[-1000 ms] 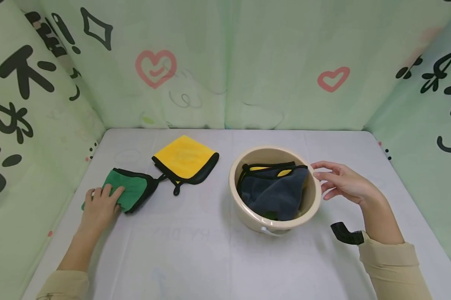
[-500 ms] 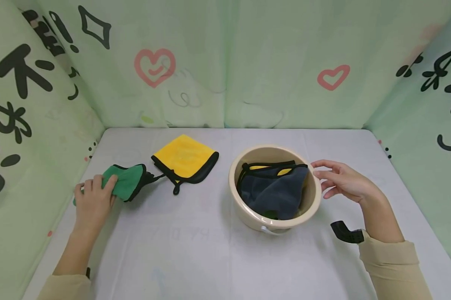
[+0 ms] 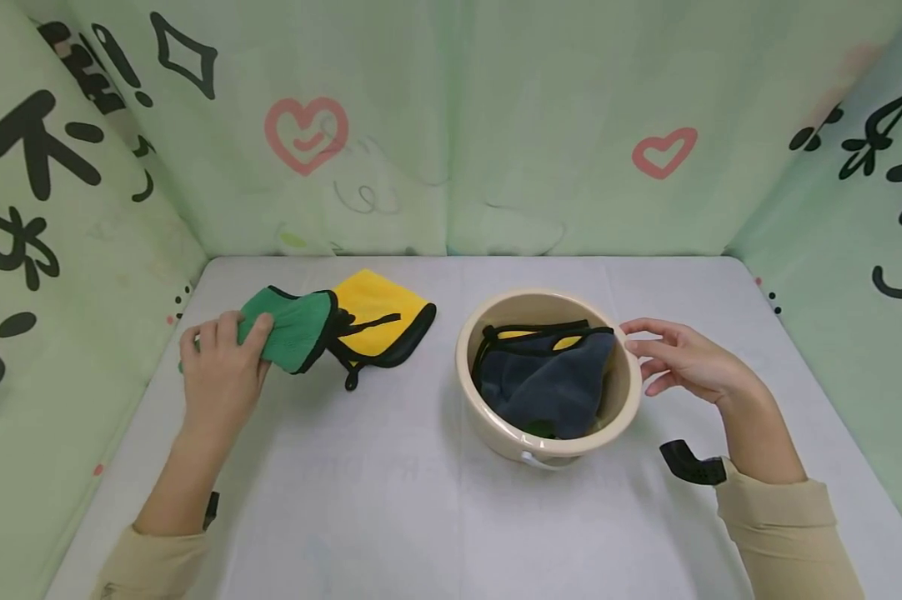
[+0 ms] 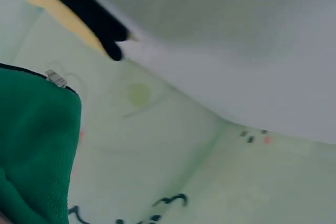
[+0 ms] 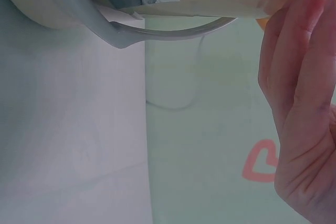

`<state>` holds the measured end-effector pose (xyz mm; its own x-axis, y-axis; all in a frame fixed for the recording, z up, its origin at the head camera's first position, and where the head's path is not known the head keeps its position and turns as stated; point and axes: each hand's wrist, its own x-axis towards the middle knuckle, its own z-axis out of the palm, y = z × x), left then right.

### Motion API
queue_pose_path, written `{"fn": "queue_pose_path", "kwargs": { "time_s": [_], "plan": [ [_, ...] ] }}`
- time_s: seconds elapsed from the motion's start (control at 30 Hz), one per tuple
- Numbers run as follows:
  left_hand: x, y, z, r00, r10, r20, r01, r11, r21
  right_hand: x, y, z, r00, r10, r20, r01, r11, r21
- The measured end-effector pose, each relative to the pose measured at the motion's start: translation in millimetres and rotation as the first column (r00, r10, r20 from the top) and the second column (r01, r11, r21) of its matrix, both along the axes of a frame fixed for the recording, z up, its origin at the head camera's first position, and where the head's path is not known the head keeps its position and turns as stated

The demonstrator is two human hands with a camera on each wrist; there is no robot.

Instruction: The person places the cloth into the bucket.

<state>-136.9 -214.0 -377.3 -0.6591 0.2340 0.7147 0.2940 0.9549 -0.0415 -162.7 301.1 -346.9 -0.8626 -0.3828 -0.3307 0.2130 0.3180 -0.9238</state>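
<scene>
My left hand [image 3: 222, 362] grips a folded green cloth [image 3: 292, 327] with black edging, raised over the table. Its black hanging loop overlaps a folded yellow cloth [image 3: 376, 304] in the head view. In the left wrist view the green cloth [image 4: 37, 145] fills the left side and shows a small white tag [image 4: 56, 78]. The fingers of my right hand [image 3: 687, 358] touch the right rim of a cream bucket [image 3: 472, 392]. Those fingers look fairly straight in the right wrist view. Dark blue cloth [image 3: 544, 379] lies inside the bucket, with some yellow showing near its black edging.
A white-covered table [image 3: 391, 517] carries everything. Pale green curtains [image 3: 391, 192] with printed hearts and lettering enclose its back and sides. The bucket's handle [image 5: 173, 34] hangs at its side.
My left hand first drew the green cloth leftward and up, then moved right with it, so the loop now overlaps the yellow cloth. My right hand stays at the bucket's rim.
</scene>
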Motion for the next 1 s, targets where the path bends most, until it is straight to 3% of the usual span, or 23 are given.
{"fn": "queue_pose_path", "kwargs": {
  "time_s": [0.27, 0.5, 1.0],
  "plan": [
    [-10.5, 41.9, 23.4, 0.998, -0.061, -0.006, 0.061, 0.996, 0.060, 0.5, -1.3, -0.2, 1.000, -0.009, 0.003, 0.009, 1.000, 0.005],
    [-15.0, 77.8, 36.7, 0.988, -0.148, -0.045, 0.150, 0.986, 0.068, 0.1, -0.2, -1.4, 1.000, -0.011, 0.006, 0.011, 1.000, 0.008],
    [-19.1, 160.7, 41.2, 0.943, -0.306, -0.130, 0.318, 0.945, 0.080, 0.3, 0.3, -0.9, 1.000, 0.008, 0.009, -0.007, 1.000, -0.031]
  ]
}}
